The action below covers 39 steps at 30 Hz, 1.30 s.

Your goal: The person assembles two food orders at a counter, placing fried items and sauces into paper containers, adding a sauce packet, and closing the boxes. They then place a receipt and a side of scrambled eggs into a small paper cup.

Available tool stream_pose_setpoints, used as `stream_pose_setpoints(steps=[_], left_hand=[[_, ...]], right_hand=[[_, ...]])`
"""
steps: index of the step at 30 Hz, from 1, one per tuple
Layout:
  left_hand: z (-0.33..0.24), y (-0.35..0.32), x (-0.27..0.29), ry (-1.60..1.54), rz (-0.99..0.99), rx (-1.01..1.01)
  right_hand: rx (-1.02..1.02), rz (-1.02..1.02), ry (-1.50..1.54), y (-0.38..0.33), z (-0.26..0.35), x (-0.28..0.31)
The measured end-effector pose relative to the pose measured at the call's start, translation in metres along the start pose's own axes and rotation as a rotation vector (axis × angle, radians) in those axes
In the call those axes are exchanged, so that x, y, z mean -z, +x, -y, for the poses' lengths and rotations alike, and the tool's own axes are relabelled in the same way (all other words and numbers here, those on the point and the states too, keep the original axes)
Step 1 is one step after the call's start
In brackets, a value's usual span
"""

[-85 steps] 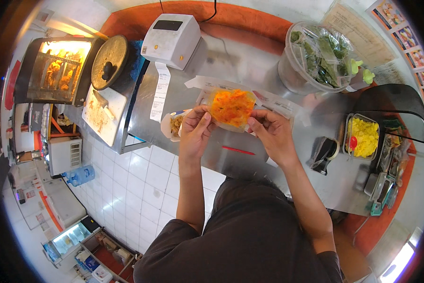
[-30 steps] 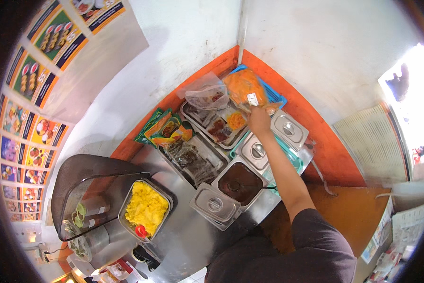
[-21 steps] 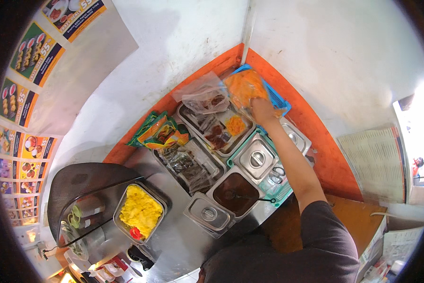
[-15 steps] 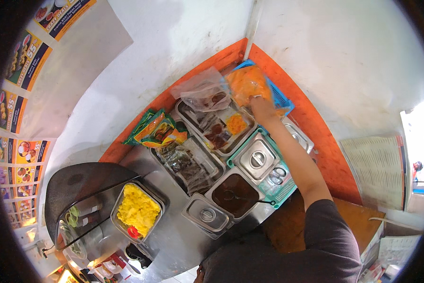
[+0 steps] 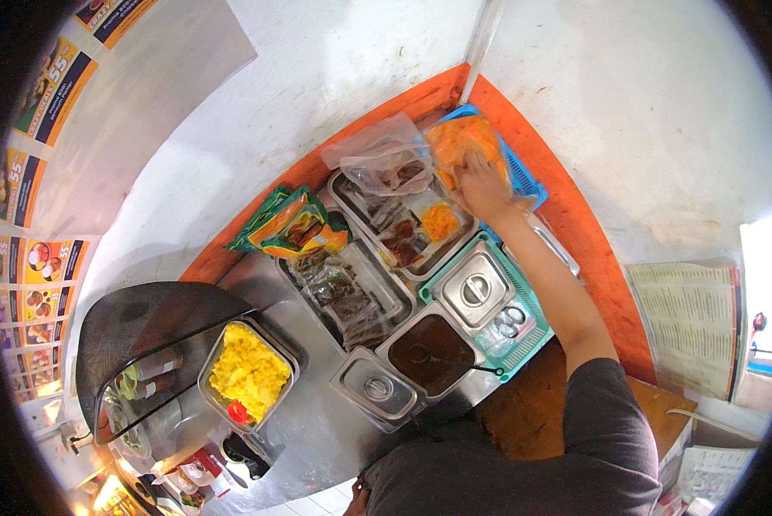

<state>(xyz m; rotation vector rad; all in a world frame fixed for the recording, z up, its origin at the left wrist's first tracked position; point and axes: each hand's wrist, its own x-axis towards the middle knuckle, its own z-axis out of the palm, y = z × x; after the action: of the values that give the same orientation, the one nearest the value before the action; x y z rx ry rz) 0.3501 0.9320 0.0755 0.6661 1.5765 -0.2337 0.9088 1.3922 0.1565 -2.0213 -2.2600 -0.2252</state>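
Note:
My right hand [image 5: 482,187] reaches far out to the back corner and rests on a clear bag of orange food [image 5: 463,142] lying in a blue basket [image 5: 517,172]. The fingers lie over the bag; whether they still grip it is unclear. Just left of it lies a second clear plastic bag [image 5: 384,159] with dark pieces, over a steel tray [image 5: 407,225] holding dark packets and an orange portion. My left hand is out of view.
Lidded steel pans [image 5: 474,288] [image 5: 376,389], an open pan of dark sauce [image 5: 431,351], a tray of wrapped packets [image 5: 343,292], green-orange snack packs [image 5: 293,225], a pan of yellow food [image 5: 247,374] and a teal basket [image 5: 523,331] fill the counter.
I have turned from the other counter, carrying the orange bag in my right hand. Over the last second the bag went down into the blue basket at the corner.

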Motion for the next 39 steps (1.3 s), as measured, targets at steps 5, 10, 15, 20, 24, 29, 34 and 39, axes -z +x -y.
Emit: stream_pose_setpoints(steps=[5, 10, 15, 20, 24, 29, 34, 39], left_hand=[[0.004, -0.005, -0.002, -0.004, -0.001, 0.01], [0.009, -0.009, -0.006, -0.015, -0.015, 0.016], [0.012, -0.013, -0.008, -0.022, -0.018, 0.023], [0.014, -0.015, -0.011, -0.021, -0.02, 0.026], [0.015, -0.017, -0.011, -0.023, -0.016, 0.029], [0.026, -0.027, -0.02, -0.064, -0.029, 0.04], [0.043, -0.036, -0.018, -0.046, -0.002, 0.053], [0.09, -0.067, 0.001, 0.074, 0.131, -0.023]], right_hand=[[0.09, -0.087, -0.04, 0.015, -0.012, -0.021], [-0.089, 0.019, -0.025, 0.024, -0.003, -0.01], [0.024, -0.059, -0.142, 0.032, -0.002, -0.017], [0.091, -0.07, -0.301, 0.042, 0.005, -0.039], [0.056, 0.05, -0.409, 0.047, 0.004, -0.047], [0.044, 0.014, -0.223, 0.034, 0.0, 0.009], [0.06, 0.065, -0.16, -0.006, -0.017, 0.026], [-0.096, -0.068, 0.525, -0.029, -0.026, 0.065]])
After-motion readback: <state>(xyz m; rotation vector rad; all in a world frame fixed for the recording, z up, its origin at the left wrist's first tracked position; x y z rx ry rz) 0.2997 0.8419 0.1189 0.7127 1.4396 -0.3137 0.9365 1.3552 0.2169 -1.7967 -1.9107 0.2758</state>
